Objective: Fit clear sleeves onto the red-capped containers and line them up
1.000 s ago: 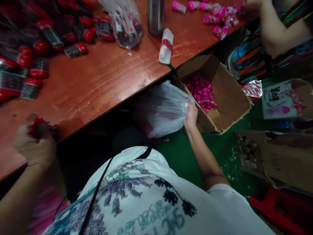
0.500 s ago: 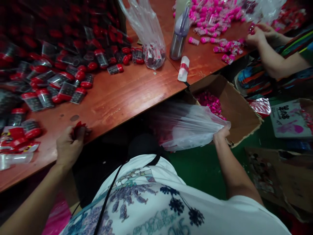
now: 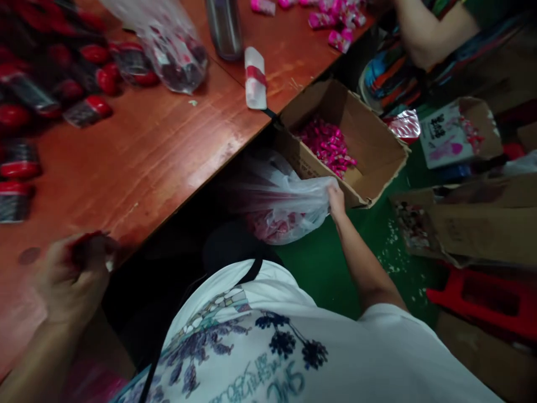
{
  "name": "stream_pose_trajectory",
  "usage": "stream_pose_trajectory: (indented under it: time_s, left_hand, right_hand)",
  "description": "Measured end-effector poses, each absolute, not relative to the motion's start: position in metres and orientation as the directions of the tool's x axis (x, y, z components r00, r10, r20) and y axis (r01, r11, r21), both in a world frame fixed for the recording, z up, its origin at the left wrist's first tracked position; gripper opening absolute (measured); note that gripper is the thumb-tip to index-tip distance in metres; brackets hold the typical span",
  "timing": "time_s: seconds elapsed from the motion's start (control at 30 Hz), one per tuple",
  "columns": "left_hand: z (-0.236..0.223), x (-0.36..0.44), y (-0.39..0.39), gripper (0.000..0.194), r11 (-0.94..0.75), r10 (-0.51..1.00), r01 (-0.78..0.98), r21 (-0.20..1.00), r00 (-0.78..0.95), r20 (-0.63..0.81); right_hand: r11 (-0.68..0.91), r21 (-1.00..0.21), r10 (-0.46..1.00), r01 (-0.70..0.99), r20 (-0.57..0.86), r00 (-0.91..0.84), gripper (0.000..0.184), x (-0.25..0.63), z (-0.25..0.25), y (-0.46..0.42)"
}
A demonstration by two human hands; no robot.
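Note:
My left hand (image 3: 73,277) rests at the near edge of the wooden table (image 3: 159,145), closed on a small red item that is blurred. My right hand (image 3: 335,200) reaches down beside the table and grips the gathered mouth of a clear plastic bag (image 3: 279,204) with reddish pieces inside. The bag hangs under the table edge, just in front of an open cardboard box (image 3: 369,140) holding pink wrapped pieces (image 3: 329,146).
Red-capped packets (image 3: 90,106) lie across the table's left side. A filled clear bag (image 3: 168,47), a metal flask (image 3: 224,28) and a white roll (image 3: 255,84) stand farther back. Another person's arm (image 3: 423,31) works at the far right. More boxes (image 3: 474,224) and a red stool (image 3: 486,296) sit on the green floor.
The view has swung down and right. My right hand has drawn the bag inward, closer to the cardboard box. My left hand stays at the table edge, still closed on the red item.

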State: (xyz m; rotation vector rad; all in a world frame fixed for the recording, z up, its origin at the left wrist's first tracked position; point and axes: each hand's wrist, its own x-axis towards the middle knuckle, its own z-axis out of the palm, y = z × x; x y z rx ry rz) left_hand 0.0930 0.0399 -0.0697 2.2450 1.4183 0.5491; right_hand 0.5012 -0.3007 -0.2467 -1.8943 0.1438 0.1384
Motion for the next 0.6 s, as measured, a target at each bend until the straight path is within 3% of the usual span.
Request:
stream_pose_trajectory:
  time_s: [0.13, 0.2, 0.27, 0.37, 0.43, 0.5, 0.53, 0.6]
  left_hand:
    - [-0.083, 0.114, 0.052, 0.019, -0.514, 0.739, 0.563, 0.647, 0.674, 0.0]
    - [-0.088, 0.123, 0.055, 0.017, -0.573, 0.592, 0.407, 0.711, 0.806, 0.015]
    - [-0.091, 0.137, 0.053, 0.021, -0.608, 0.378, 0.213, 0.765, 0.925, 0.043]
    - [-0.092, 0.169, 0.04, 0.028, -0.555, -0.057, -0.069, 0.829, 0.997, 0.045]
    - [-0.095, 0.188, 0.032, 0.035, -0.556, -0.233, -0.171, 0.813, 0.971, 0.045]
    - [-0.099, 0.201, 0.031, 0.035, -0.589, -0.269, -0.194, 0.785, 0.962, 0.037]
    - [-0.101, 0.204, 0.033, 0.033, -0.612, -0.246, -0.182, 0.77, 0.969, 0.033]
    - [-0.104, 0.207, 0.045, 0.037, -0.653, -0.225, -0.178, 0.737, 0.974, 0.036]
  right_hand:
    - [-0.628, -0.777, 0.071, 0.034, -0.013, 0.997, 0.044, 0.455, -0.226, -0.314]
    - [-0.757, -0.646, 0.09, 0.102, 0.051, 0.995, 0.046, 0.424, -0.208, -0.312]
    - [-0.788, -0.596, 0.134, 0.157, 0.082, 0.988, 0.044, 0.39, -0.188, -0.299]
    - [-0.623, -0.768, 0.23, 0.149, 0.002, 0.973, 0.035, 0.335, -0.159, -0.252]
    - [-0.489, -0.87, 0.339, 0.064, -0.122, 0.933, 0.035, 0.304, -0.138, -0.206]
    - [-0.435, -0.9, 0.423, 0.011, -0.193, 0.885, 0.031, 0.281, -0.116, -0.16]
    - [-0.379, -0.92, 0.492, -0.099, -0.29, 0.821, 0.03, 0.275, -0.105, -0.141]
    - [-0.297, -0.934, 0.602, -0.199, -0.345, 0.72, 0.026, 0.27, -0.089, -0.117]
